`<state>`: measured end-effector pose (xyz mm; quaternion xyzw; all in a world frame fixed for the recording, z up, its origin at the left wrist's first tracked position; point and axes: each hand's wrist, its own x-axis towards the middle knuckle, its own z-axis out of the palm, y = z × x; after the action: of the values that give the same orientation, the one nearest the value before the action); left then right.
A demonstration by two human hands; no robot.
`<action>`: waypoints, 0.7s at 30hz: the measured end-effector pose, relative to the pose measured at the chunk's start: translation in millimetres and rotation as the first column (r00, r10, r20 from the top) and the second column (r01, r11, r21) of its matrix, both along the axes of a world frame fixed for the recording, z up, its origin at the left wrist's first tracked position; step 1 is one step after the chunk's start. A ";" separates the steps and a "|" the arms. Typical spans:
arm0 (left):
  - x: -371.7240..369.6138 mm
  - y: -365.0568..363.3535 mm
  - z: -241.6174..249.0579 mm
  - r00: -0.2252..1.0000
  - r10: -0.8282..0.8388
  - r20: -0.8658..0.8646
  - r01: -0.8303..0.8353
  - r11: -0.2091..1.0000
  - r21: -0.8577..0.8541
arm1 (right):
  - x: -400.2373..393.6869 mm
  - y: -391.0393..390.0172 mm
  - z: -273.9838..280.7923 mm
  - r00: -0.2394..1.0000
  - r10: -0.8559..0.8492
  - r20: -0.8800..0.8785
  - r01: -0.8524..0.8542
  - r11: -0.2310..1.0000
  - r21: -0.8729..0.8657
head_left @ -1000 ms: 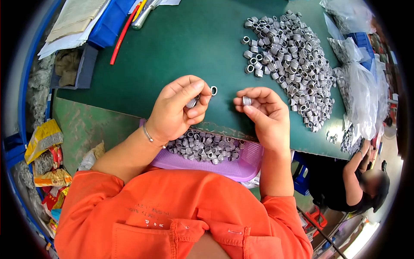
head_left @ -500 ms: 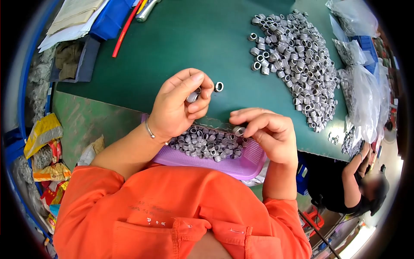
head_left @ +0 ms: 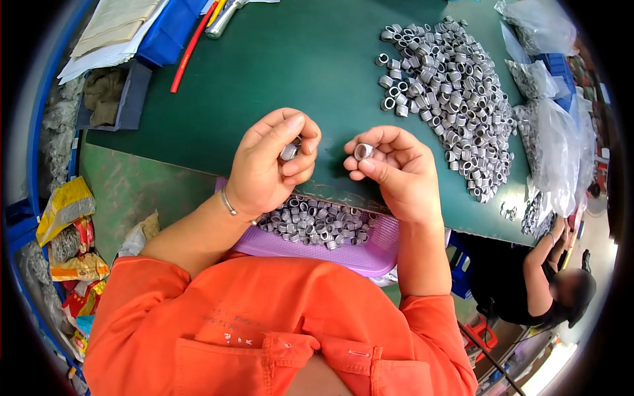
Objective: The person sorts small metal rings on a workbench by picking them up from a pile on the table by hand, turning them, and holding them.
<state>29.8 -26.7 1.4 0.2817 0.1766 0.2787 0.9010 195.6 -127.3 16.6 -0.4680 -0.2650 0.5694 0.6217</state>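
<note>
My left hand [head_left: 267, 162], with a bangle at the wrist, is closed around small grey metal rings [head_left: 289, 152] above the table's near edge. Held between thumb and fingers of my right hand [head_left: 399, 168] is another metal ring [head_left: 362, 152], its opening turned toward me. The two hands are a short way apart at the same height. Below them a purple basket [head_left: 380, 254] holds many similar rings [head_left: 317, 224]. A large heap of rings [head_left: 462, 99] lies on the green table [head_left: 264, 72] to the right.
A grey bin [head_left: 129, 99] with cloth, a blue tray [head_left: 162, 39] with papers and a red rod [head_left: 191, 53] are at the upper left. Plastic bags [head_left: 558, 145] line the right side. Another person [head_left: 508, 277] in dark clothes is at the lower right.
My right hand has risen from over the basket to above the table edge, bringing its ring up. The ring that stood on the table beside my left hand no longer shows there.
</note>
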 end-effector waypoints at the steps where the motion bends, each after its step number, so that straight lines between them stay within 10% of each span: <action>1: -0.2 0.3 0.0 1.000 -0.001 0.000 0.001 1.000 0.004 | 0.4 -2.9 -0.6 1.000 -0.009 -0.016 0.009 1.000 0.011; 6: -0.8 -1.0 -0.7 1.000 -0.007 -0.029 0.007 1.000 -0.002 | -2.4 -13.0 10.5 0.997 -0.080 -0.024 0.079 0.996 -0.035; 9: 6.4 -10.6 6.4 0.926 0.066 -0.371 0.136 0.860 0.492 | -4.8 -12.4 10.5 0.968 -0.071 0.241 0.113 0.980 -0.164; 12: 11.4 -12.7 -0.4 0.924 0.223 -0.311 0.143 0.553 0.821 | -7.8 -13.7 12.6 0.982 0.004 0.187 0.031 0.983 -0.179; 21: 14.6 -19.2 -1.9 0.901 0.330 -0.283 0.062 0.546 0.836 | -6.0 -9.8 18.5 0.932 0.091 0.351 -0.019 0.979 -0.202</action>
<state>44.4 -45.9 -0.5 0.7084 0.2297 0.3328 0.5784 189.6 -137.1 35.0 -0.6150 -0.3300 0.5148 0.4978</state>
